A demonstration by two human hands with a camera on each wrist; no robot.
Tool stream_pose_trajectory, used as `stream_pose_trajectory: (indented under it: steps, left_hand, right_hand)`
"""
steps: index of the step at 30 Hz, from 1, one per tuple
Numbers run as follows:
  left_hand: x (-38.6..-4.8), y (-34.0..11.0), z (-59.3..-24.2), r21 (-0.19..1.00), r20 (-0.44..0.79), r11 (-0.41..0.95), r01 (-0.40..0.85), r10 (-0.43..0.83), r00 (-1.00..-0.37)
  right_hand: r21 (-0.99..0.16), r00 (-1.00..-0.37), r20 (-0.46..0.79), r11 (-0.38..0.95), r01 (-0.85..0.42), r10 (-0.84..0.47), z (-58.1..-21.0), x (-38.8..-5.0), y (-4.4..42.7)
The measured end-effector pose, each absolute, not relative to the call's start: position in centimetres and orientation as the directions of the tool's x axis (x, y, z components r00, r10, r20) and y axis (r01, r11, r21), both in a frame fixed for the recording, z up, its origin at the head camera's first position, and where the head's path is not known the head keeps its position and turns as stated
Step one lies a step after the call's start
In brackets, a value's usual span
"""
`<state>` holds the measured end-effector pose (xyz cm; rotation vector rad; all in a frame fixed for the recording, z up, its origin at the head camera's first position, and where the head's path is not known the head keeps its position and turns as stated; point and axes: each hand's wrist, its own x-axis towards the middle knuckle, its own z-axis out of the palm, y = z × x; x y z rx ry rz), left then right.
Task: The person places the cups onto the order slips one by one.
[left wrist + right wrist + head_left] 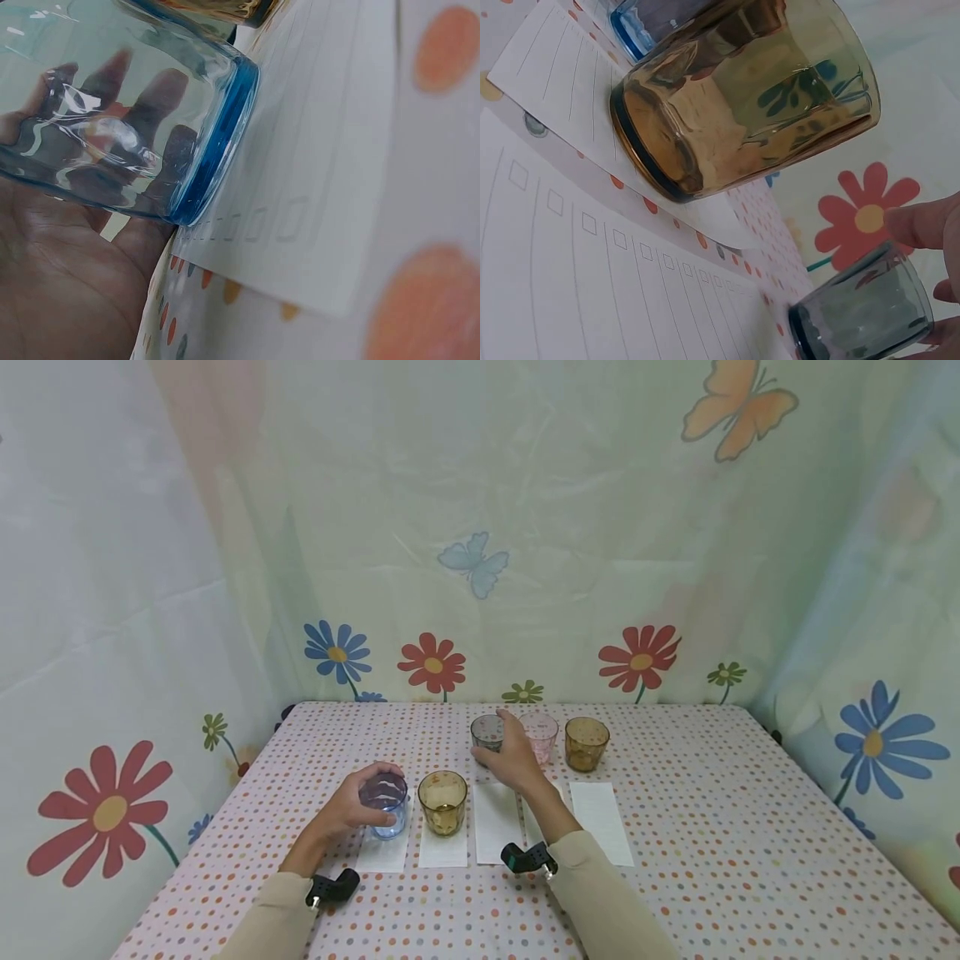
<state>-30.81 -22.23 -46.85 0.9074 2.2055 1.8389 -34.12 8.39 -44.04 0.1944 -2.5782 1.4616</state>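
My left hand [350,799] grips a clear blue drinking glass [393,823], thumb on the near side and fingers round the back. In the left wrist view the fingers show through its wall, and the blue base [217,142] is at the lined paper. My right hand [517,757] reaches to a grey drinking glass [486,727] in the back row, fingers spread about it. In the right wrist view the thumb [919,225] stands apart from the rim of this glass. An amber glass [442,806] stands upright on paper between the hands.
Behind the right hand stand a pink glass [542,732] and another amber glass [587,745]. Several white paper strips, among them one at the right [602,827], lie in a row on the dotted tablecloth [712,827]. A flowered curtain [570,593] hangs round the table.
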Motion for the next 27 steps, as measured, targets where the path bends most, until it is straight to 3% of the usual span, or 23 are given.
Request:
stream_pose_trajectory:
  steps: [27]
  left_hand:
    - [-30.7,-22.1,-46.8,0.928,0.266,0.092,0.36,0.51,-0.818]
  right_hand:
    - [-0.8,-0.969,0.227,0.585,-0.131,0.094,-44.9,-35.0,6.7]
